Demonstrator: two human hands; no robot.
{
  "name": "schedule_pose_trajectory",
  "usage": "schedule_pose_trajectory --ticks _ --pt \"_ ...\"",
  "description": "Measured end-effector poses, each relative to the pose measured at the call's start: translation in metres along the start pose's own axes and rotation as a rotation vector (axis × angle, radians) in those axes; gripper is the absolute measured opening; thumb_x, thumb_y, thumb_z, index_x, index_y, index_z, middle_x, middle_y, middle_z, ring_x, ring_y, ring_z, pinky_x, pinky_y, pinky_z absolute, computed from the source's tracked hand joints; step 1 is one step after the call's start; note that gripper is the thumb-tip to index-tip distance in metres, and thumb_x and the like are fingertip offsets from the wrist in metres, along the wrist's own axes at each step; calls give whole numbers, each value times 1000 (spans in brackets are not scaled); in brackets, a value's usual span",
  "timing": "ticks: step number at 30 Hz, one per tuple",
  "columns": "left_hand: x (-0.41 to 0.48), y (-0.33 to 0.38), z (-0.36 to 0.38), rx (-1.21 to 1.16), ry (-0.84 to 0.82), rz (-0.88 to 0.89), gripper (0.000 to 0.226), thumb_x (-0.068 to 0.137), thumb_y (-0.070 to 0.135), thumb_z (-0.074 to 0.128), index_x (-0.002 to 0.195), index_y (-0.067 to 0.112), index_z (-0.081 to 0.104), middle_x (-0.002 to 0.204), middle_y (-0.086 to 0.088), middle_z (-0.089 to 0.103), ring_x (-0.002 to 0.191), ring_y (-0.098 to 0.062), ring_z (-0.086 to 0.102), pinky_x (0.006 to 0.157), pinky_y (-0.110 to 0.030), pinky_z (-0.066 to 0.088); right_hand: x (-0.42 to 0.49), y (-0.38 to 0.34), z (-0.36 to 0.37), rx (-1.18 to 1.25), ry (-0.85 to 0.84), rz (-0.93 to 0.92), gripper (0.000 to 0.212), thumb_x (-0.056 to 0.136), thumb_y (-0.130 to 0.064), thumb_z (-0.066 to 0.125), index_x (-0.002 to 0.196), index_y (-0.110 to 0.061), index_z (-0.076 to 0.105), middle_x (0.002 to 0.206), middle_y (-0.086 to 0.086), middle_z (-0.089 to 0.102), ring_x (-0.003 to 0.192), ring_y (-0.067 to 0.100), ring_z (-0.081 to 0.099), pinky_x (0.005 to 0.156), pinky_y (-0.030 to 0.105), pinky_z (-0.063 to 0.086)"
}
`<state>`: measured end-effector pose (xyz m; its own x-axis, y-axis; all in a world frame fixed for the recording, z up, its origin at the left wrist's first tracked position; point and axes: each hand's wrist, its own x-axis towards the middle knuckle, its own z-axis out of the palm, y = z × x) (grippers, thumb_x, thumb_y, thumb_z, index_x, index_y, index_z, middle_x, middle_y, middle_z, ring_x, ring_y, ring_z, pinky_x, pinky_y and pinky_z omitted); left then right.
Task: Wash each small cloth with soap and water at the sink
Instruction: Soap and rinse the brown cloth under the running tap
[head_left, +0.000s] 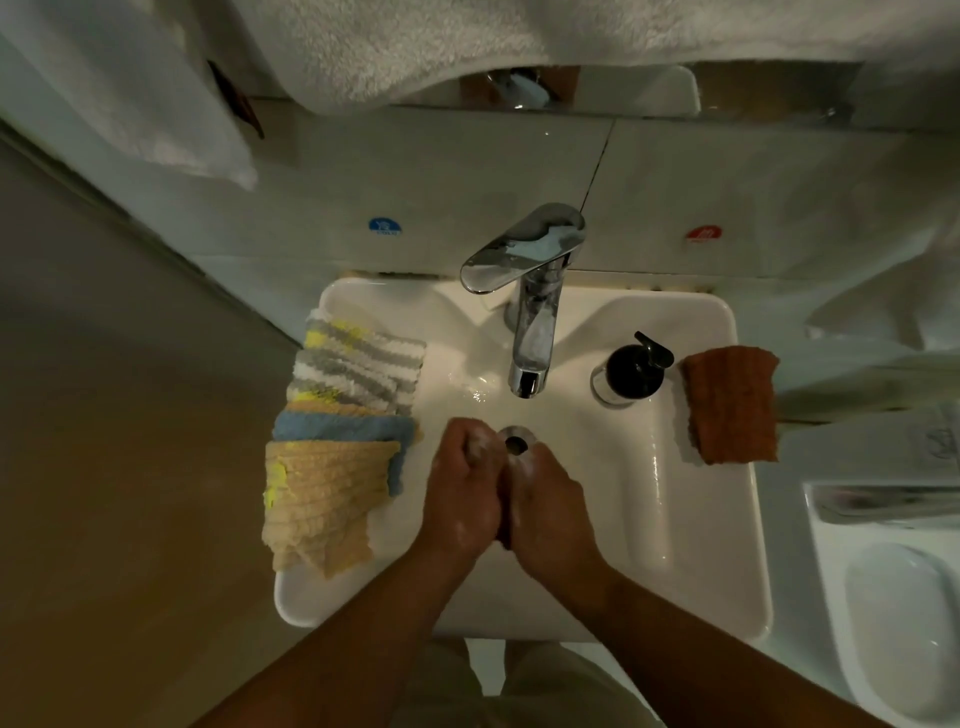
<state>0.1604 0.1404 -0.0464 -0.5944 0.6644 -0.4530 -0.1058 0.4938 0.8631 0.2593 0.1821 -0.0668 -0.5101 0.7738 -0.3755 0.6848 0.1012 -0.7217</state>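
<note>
Left hand and right hand, lathered, clench a mostly hidden dark cloth over the sink; best rubbed fold against fold, low in the basin.

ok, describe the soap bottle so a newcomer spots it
Find the white rectangular sink and its chrome tap. Right of the tap stands a small clear bottle with a black pump top. Unlike the rust-orange ribbed cloth beside it, it stands upright.

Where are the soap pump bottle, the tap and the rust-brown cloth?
soap pump bottle (635, 370): head view, on its black top.
tap (532, 332): head view, on the chrome spout.
rust-brown cloth (732, 405): head view, middle of the fabric.
</note>
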Motion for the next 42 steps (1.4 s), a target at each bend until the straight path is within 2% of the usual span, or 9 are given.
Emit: schedule_pose_trajectory --ticks 5,9,13,19,23,28,32,37,42 --pt "-12 19 9 -162 -81 -196 10 106 15 45 107 9 52 80 -13 59 47 -6 53 37 -17 36 11 -26 -26 116 187 -92 24 104 -28 51 84 -15 52 68 -10 57 67 0 61 56 13 42" --pt "-17 21 5 -83 -230 26 9 105 19 49 97 20 52 75 0 61 52 -3 54 47 -18 43 32 -11 -29 68 189 142 28 105 -31 50 84 -13 54 71 -11 54 65 5 56 60 23 37" --pt "5 16 -4 -38 -46 45 10 96 22 55 100 31 54 89 6 66 79 -12 63 70 -29 53 -1 -14 -10 3 43 4 12 104 -25 50 97 -19 56 71 -12 54 67 0 62 51 18 45" --pt "-22 22 13 -154 -162 -151 18 108 22 42 105 11 56 78 -11 63 48 -7 59 42 -21 42 18 -25 -33 119 254 -24 26 103 -28 55 81 -14 54 69 -8 58 69 1 60 58 10 40" --pt "-15 13 6 -2 -163 93 17 105 35 48 94 23 54 83 6 63 71 -9 63 64 -31 52 30 -12 -30 96 223 159 30 105 -33 50 83 -13 55 72 -7 58 63 1 56 58 14 38" --pt "6 16 -1 52 123 58 19 103 15 50 90 29 51 86 -4 64 78 -20 63 71 -32 53 6 -23 -17 59 77 -27 35 106 -42 38 87 -18 56 72 -4 60 62 8 63 57 30 54" --pt "-4 8 -2 -14 -63 41 10 99 31 47 93 30 55 85 -8 65 78 -32 66 69 -57 58 9 -27 -34 88 150 -111 25 105 -31 48 85 -15 51 68 -5 59 64 6 61 54 23 46" --pt "-8 23 -1 81 -161 212 19 100 10 55 89 25 51 74 14 58 69 1 57 64 -18 49 23 -14 -31 141 163 121 29 105 -32 49 83 -13 53 70 -5 60 56 2 60 53 20 45" --pt "5 25 -3 -34 -7 -4 13 102 7 49 95 18 53 83 -6 62 72 -18 61 59 -26 52 -2 -30 -24 188 169 -111 27 104 -33 48 90 -13 58 73 -5 57 67 10 62 57 23 50"
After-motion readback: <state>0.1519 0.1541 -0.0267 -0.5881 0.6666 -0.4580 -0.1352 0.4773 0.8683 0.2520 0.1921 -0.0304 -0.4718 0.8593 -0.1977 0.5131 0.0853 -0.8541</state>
